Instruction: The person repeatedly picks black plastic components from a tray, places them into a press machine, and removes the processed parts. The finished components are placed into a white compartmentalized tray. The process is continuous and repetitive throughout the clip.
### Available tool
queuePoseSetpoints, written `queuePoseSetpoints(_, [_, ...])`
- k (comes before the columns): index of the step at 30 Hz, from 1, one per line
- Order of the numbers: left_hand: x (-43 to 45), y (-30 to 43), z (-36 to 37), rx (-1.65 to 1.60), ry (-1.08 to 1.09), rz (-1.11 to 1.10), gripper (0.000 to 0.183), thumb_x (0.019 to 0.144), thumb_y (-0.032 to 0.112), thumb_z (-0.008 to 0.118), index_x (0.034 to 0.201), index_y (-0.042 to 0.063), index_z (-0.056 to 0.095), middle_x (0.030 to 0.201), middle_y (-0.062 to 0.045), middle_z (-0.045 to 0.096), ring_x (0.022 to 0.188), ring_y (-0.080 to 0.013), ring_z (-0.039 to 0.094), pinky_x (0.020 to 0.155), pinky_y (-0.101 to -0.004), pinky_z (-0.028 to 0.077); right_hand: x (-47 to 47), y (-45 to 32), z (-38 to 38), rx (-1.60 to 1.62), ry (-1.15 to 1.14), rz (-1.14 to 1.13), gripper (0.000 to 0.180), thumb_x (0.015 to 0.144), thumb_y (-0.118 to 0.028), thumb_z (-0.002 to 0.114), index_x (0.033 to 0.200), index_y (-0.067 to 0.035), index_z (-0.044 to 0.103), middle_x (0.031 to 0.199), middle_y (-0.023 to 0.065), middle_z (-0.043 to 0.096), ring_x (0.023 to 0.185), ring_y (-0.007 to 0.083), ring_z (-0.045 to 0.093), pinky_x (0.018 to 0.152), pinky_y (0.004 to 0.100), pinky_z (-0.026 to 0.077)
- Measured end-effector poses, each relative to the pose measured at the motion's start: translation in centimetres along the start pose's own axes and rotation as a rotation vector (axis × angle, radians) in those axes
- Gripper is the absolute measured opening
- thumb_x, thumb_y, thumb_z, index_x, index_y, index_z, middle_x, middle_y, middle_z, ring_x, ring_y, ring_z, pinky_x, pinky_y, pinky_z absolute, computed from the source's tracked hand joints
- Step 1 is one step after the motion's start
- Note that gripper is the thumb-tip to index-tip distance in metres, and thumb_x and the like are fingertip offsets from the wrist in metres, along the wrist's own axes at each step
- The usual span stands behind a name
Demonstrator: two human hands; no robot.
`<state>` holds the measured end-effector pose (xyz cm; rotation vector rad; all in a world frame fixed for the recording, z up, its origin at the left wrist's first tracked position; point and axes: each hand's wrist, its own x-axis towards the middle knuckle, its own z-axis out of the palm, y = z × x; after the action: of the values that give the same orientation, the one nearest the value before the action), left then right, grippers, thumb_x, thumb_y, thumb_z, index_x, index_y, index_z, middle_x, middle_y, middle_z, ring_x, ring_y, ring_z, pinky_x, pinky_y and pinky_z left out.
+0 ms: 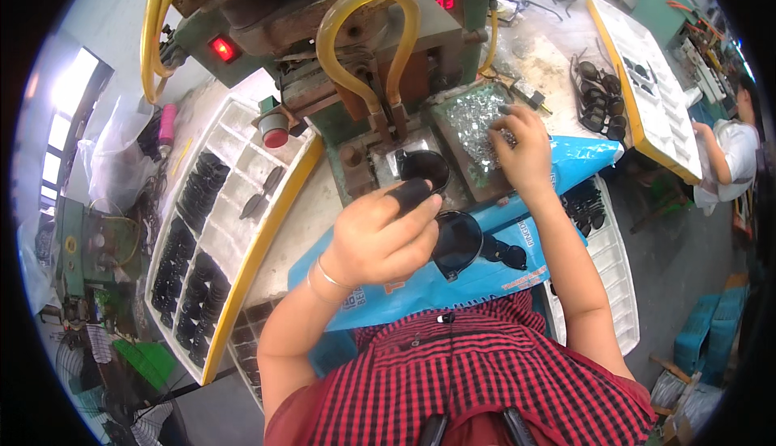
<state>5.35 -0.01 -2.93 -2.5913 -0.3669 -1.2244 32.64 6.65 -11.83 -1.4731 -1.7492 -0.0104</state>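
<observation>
My left hand [382, 237], with a black sleeve on one finger, holds a dark sunglasses front. One of its lenses [427, 166] lies at the metal work plate under the machine's two tips [389, 123]. The other round lens [458, 243] hangs over blue printed plastic sheeting [376, 297]. My right hand [526, 149] is over a heap of small shiny metal parts [476, 125] on a green plate [445, 103]. Its fingertips are bent down to the heap; whether they pinch a part is too small to see. Dark folded pieces [506, 254] lie on the sheeting beside the front.
A green machine with a yellow hose [327, 22] and a red push button [274, 134] stands ahead. At left is a compartment tray [233, 203] of dark eyewear parts. Sunglasses [600, 97] and another tray [642, 82] are at right. A person [730, 149] is beyond.
</observation>
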Motion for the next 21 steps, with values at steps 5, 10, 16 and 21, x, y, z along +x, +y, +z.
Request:
queuePoseSetpoints(5, [-0.4,-0.6,-0.2,-0.078,0.006,-0.021,0.015,0.078,0.010,0.068,0.092,0.006,0.064,0.104,-0.012,0.074,0.092,-0.0307,0.074,0.062,-0.0341,0.058,0.4,0.2,0.4,0.098,-0.017,0.083,0.009,0.082,-0.010,0.073,0.090,-0.006,0.075,0.100,0.0099,0.072,0.098,0.0324,0.065,0.088,0.0411,0.051])
queuePoseSetpoints(10, [-0.9,-0.4,-0.4,-0.042,0.005,-0.017,0.015,0.084,0.016,0.067,0.093,0.005,0.066,0.110,-0.013,0.072,0.092,-0.0309,0.073,0.067,-0.0339,0.060,0.0,-1.5,0.0,0.153,0.033,0.037,0.013,0.088,-0.011,0.070,0.098,-0.006,0.076,0.098,0.0138,0.072,0.095,0.0323,0.066,0.086,0.0408,0.051])
queuePoseSetpoints(16, [-1.9,1.6,-1.4,0.009,0.073,-0.171,0.021,0.081,0.009,0.072,0.101,0.003,0.068,0.118,-0.016,0.070,0.100,-0.0332,0.071,0.090,-0.0401,0.058,0.0,-0.9,0.6,0.246,-0.070,0.110,0.013,0.087,-0.006,0.068,0.098,-0.004,0.074,0.098,0.0133,0.070,0.095,0.0292,0.066,0.087,0.0369,0.051])
queuePoseSetpoints(21, [-6.9,-2.7,-8.1,0.540,0.244,-0.892,0.026,0.084,0.003,0.072,0.110,0.007,0.071,0.122,-0.012,0.069,0.112,-0.0312,0.063,0.095,-0.0387,0.049,-0.8,-1.5,-0.8,0.247,-0.073,0.097,0.016,0.085,-0.004,0.067,0.099,-0.002,0.074,0.098,0.0134,0.070,0.096,0.0278,0.066,0.088,0.0362,0.051])
